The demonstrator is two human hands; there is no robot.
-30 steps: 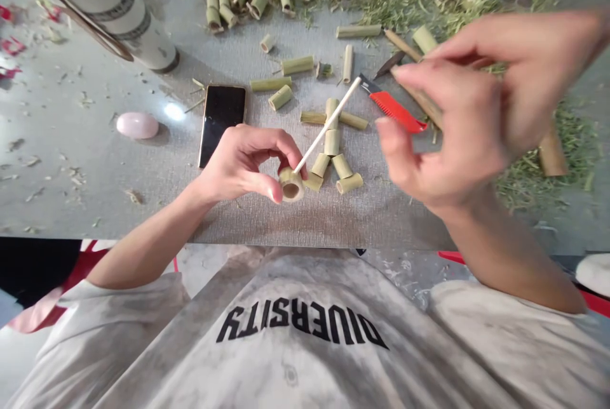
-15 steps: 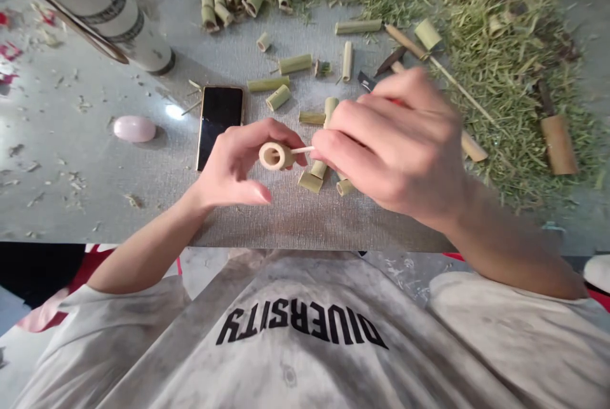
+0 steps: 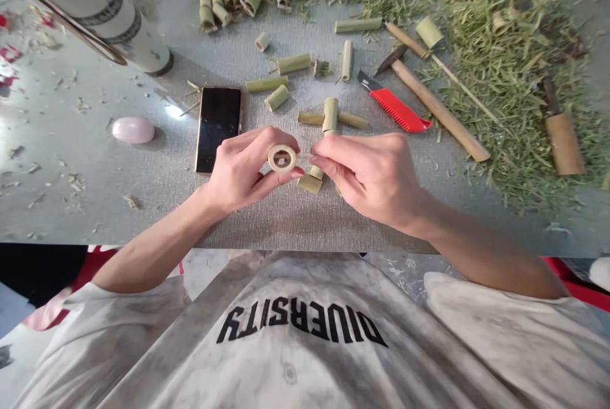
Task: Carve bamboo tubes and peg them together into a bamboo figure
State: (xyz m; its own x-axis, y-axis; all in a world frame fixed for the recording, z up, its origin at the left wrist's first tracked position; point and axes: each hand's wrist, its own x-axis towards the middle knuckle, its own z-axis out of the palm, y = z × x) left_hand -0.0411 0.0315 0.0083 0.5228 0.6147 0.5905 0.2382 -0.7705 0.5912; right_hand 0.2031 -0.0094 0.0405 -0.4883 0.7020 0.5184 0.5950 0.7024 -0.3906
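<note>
A short hollow bamboo tube (image 3: pixel 282 159) is gripped in my left hand (image 3: pixel 248 167), its round open end facing up toward me. Between the fingertips of my right hand (image 3: pixel 372 174) is a thin pale stick (image 3: pixel 304 156), which meets the tube's right side. Something crosses the inside of the tube's opening. Just beyond my hands lies an assembled bamboo piece (image 3: pixel 330 113) with an upright tube and crosswise arms, partly covered by my right fingers.
A phone (image 3: pixel 218 129) and a pink oval object (image 3: pixel 133 130) lie left. Right are a red-handled cutter (image 3: pixel 400 110), a hammer (image 3: pixel 441 110) and a chisel (image 3: pixel 565 142) on leaf scraps (image 3: pixel 515 79). Bamboo pieces (image 3: pixel 294 63) lie beyond.
My right hand has turned and lowered, uncovering the red cutter and the hammer handle. My left thumb has closed onto the tube, which has shifted slightly right.
</note>
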